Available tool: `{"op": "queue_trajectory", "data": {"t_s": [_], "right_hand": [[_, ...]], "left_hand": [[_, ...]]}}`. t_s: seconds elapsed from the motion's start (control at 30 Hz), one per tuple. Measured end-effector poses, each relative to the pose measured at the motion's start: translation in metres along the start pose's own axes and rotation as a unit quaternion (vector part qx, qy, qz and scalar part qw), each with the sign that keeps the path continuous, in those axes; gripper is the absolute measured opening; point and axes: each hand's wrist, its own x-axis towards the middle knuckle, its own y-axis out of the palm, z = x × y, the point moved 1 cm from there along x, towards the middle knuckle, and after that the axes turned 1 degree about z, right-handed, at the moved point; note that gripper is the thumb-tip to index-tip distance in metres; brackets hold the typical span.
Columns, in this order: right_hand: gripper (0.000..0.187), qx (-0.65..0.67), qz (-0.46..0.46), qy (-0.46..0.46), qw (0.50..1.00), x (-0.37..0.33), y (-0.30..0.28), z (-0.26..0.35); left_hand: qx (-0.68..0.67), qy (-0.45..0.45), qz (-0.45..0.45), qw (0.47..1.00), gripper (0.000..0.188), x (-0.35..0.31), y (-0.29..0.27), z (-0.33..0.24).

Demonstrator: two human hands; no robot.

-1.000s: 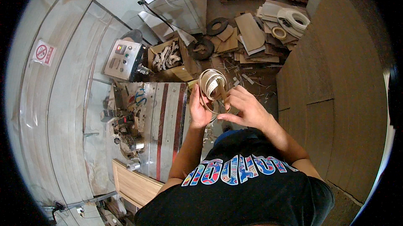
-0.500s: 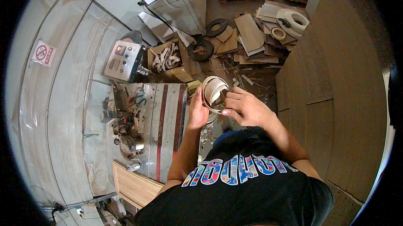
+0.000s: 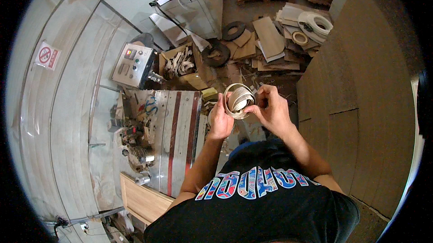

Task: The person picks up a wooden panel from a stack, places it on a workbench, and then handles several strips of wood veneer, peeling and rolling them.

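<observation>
A loose coil of pale edge banding point(image 3: 238, 97) is held up in front of my body, its wide outer loop standing around several tighter inner turns. My left hand point(image 3: 221, 120) supports it from the left, thumb upright along the rim and the other fingers partly hidden behind the coil. At the right side, my right hand point(image 3: 274, 110) has its fingers bent and its thumb on the coil's lower right edge. Left of my hands is a machine table point(image 3: 184, 130) with dark red stripes.
A metal control box point(image 3: 131, 64) stands beyond the table on the left. Behind it, a cardboard box point(image 3: 195, 80) holds strip offcuts. Stacked boards point(image 3: 269, 35) and large rolls point(image 3: 315, 24) lie at the far right. A tall brown panel point(image 3: 352, 121) rises on my right.
The coil has shifted slightly right and its inner turns sit differently. My right hand has changed from pinching the lower rim to a more raised pose, with its fingers lifted at the right side.
</observation>
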Motion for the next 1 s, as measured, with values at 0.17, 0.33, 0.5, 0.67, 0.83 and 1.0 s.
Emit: {"op": "queue_trajectory", "data": {"t_s": [0.17, 0.33, 0.5, 0.67, 0.83, 1.0], "right_hand": [[0.073, 0.135, 0.067, -0.009, 0.989, 0.002, -0.002, 0.001], [0.088, 0.313, 0.1, 0.038, 0.944, 0.006, 0.003, -0.007], [0.103, 0.356, 0.19, 0.053, 0.913, 0.008, 0.008, -0.015], [0.113, 0.314, 0.174, 0.056, 0.931, 0.001, 0.005, -0.017], [0.102, 0.181, 0.137, 0.073, 0.971, 0.009, -0.002, -0.023], [0.088, -0.019, -0.129, -0.035, 0.991, 0.071, -0.131, 0.015]], "left_hand": [[-0.056, -0.028, -0.024, 0.998, 0.053, 0.001, 0.005, -0.004], [-0.106, -0.028, 0.046, 0.993, 0.054, -0.003, 0.006, -0.004], [0.133, -0.001, 0.032, 0.991, 0.052, 0.007, 0.013, 0.001], [0.249, -0.032, 0.057, 0.966, 0.061, 0.004, 0.025, -0.006], [0.311, 0.021, 0.057, 0.949, 0.061, 0.008, 0.012, 0.008], [0.32, 0.057, -0.006, 0.946, 0.055, 0.011, -0.005, 0.017]]}}
